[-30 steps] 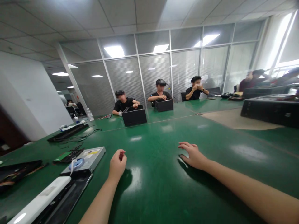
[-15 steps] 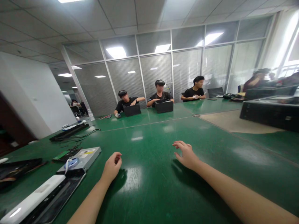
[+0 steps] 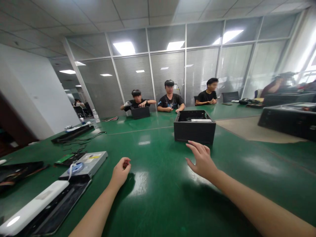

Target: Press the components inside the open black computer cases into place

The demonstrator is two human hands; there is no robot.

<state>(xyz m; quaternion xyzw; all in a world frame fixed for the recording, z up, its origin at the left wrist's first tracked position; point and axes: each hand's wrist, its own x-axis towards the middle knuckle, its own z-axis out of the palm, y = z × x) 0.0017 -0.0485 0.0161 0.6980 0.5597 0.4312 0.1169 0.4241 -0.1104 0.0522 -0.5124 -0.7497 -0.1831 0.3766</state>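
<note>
A black computer case point(image 3: 194, 132), its top uncovered and a pale strip inside, stands on the green table beyond my right hand point(image 3: 202, 161). That hand is open, fingers stretched toward the case's lower front edge; whether they touch it I cannot tell. My left hand point(image 3: 121, 172) hovers low over the table with its fingers curled in and nothing visible in them. Left of it lie a silver optical drive point(image 3: 95, 163) with a blue and white roll point(image 3: 76, 168) on top, a white power strip point(image 3: 37, 207) and a black metal panel point(image 3: 66, 207).
A green circuit board point(image 3: 66, 159), a black tray with wires point(image 3: 18, 172) and a long black part point(image 3: 72, 134) lie at left. Across the table point(image 3: 148, 151) sit several people, one behind another black case point(image 3: 140, 112). At right, a larger black case point(image 3: 288, 121) rests on brown board point(image 3: 237, 126).
A black computer case has come across the table from the middle person to just beyond my right hand. My right hand has spread its fingers. My left hand has barely moved.
</note>
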